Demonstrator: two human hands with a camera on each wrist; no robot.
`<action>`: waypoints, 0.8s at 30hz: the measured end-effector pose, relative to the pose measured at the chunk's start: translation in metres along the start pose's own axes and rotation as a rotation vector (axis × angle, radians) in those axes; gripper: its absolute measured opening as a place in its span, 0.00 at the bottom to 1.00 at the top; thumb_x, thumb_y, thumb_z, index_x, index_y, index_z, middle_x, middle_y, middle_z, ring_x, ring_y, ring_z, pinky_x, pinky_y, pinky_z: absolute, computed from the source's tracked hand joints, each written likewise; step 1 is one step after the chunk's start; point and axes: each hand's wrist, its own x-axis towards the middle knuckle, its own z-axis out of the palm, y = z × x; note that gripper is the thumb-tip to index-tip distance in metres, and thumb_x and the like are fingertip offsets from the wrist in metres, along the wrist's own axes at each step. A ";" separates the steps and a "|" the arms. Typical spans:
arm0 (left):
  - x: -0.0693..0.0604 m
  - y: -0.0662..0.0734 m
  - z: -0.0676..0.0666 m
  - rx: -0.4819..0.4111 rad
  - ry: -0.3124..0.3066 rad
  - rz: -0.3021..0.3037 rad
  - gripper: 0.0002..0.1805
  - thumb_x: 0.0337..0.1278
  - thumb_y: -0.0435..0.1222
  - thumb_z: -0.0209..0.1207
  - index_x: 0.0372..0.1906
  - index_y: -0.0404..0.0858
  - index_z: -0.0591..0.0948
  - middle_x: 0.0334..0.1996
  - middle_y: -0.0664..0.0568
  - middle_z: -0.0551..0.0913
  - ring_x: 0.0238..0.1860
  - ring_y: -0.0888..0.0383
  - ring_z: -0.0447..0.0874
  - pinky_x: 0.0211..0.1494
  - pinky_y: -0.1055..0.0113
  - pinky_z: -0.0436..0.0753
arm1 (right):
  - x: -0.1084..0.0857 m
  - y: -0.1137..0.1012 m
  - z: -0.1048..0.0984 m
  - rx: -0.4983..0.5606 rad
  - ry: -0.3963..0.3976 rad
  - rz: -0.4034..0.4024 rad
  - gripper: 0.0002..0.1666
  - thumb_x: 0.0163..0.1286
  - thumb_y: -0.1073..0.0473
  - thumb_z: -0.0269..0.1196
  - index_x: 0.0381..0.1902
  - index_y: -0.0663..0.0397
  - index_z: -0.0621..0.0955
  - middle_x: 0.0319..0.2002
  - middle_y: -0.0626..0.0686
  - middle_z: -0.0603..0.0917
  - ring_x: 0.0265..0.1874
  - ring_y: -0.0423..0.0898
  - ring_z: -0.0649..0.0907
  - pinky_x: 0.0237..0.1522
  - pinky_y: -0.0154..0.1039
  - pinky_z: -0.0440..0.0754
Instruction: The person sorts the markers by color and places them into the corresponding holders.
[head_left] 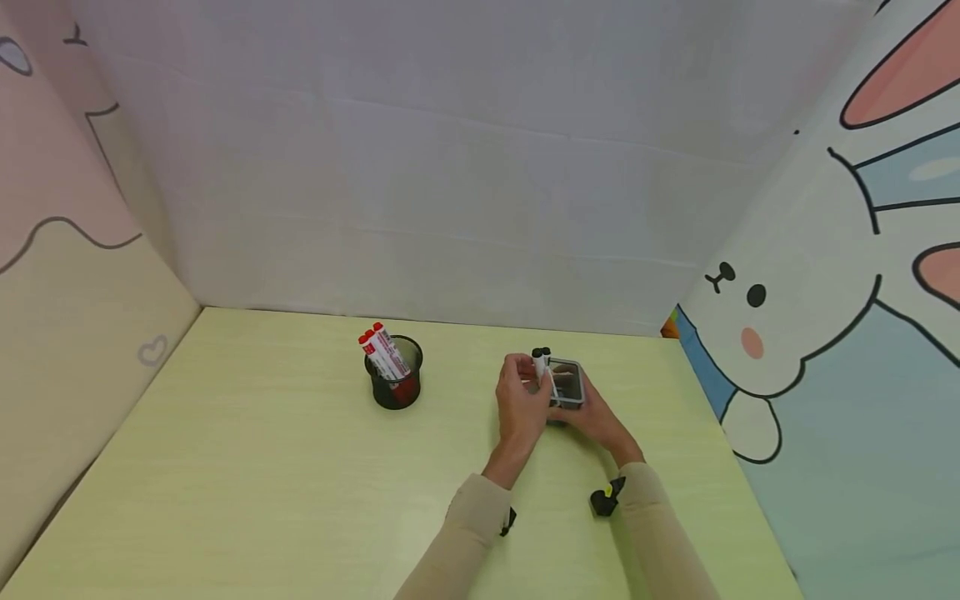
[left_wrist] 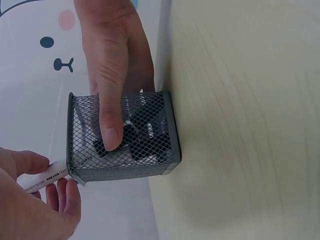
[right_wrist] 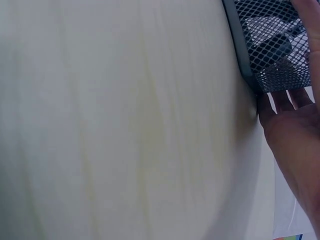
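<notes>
In the head view a dark square mesh pen holder point(head_left: 576, 403) stands at the right of the table, between both hands. My right hand point(head_left: 597, 418) grips it from the right side, and the thumb of that right hand point(left_wrist: 111, 65) lies along the mesh in the left wrist view. White markers point(head_left: 537, 363) with black caps stick up at the holder's left rim. My left hand point(head_left: 521, 410) pinches a white marker point(left_wrist: 48, 175) whose lower end goes inside the holder. Dark shapes show through the mesh, too unclear to name.
Left of the hands, a round black mesh cup point(head_left: 376, 388) holds white markers with red ends point(head_left: 387, 354). The pale wood-look table point(head_left: 300, 467) meets a white backdrop point(head_left: 420, 192). A rabbit-printed panel point(head_left: 810, 333) stands at the right.
</notes>
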 end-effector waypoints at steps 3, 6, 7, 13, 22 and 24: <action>0.000 -0.001 0.000 0.030 -0.004 -0.026 0.13 0.61 0.27 0.66 0.48 0.34 0.76 0.39 0.46 0.80 0.42 0.50 0.82 0.50 0.56 0.84 | 0.000 0.000 0.000 0.014 -0.006 0.005 0.46 0.61 0.68 0.75 0.73 0.53 0.64 0.63 0.61 0.76 0.60 0.51 0.75 0.59 0.31 0.73; -0.001 -0.001 0.000 0.071 -0.006 -0.062 0.14 0.60 0.27 0.67 0.48 0.34 0.77 0.39 0.47 0.81 0.42 0.51 0.82 0.49 0.58 0.83 | 0.000 -0.001 0.000 0.014 -0.006 0.023 0.48 0.62 0.68 0.75 0.74 0.53 0.63 0.65 0.62 0.74 0.60 0.49 0.75 0.59 0.30 0.73; -0.001 -0.001 0.000 0.082 -0.006 -0.072 0.14 0.59 0.27 0.67 0.48 0.35 0.77 0.39 0.47 0.81 0.42 0.51 0.82 0.49 0.58 0.82 | 0.000 -0.001 0.000 0.015 -0.006 0.027 0.48 0.62 0.68 0.74 0.75 0.53 0.63 0.65 0.62 0.74 0.61 0.49 0.75 0.59 0.30 0.73; 0.000 -0.005 -0.001 0.109 -0.014 -0.099 0.14 0.59 0.28 0.68 0.47 0.36 0.78 0.38 0.48 0.82 0.41 0.52 0.82 0.46 0.60 0.81 | 0.000 -0.002 0.000 0.024 -0.007 0.047 0.50 0.62 0.68 0.75 0.76 0.52 0.62 0.66 0.63 0.73 0.62 0.50 0.75 0.59 0.30 0.74; -0.003 -0.008 -0.003 0.117 -0.039 -0.115 0.15 0.56 0.28 0.66 0.48 0.35 0.79 0.38 0.47 0.82 0.41 0.48 0.84 0.45 0.61 0.81 | 0.000 -0.003 0.000 0.000 -0.004 0.076 0.50 0.62 0.66 0.75 0.76 0.49 0.62 0.66 0.60 0.75 0.60 0.48 0.76 0.60 0.33 0.73; -0.003 -0.009 -0.004 0.114 -0.045 -0.119 0.15 0.57 0.28 0.66 0.49 0.35 0.78 0.39 0.46 0.82 0.42 0.46 0.84 0.46 0.60 0.82 | 0.000 -0.003 0.000 -0.007 -0.004 0.069 0.51 0.62 0.66 0.75 0.77 0.50 0.62 0.67 0.60 0.75 0.61 0.48 0.75 0.60 0.32 0.72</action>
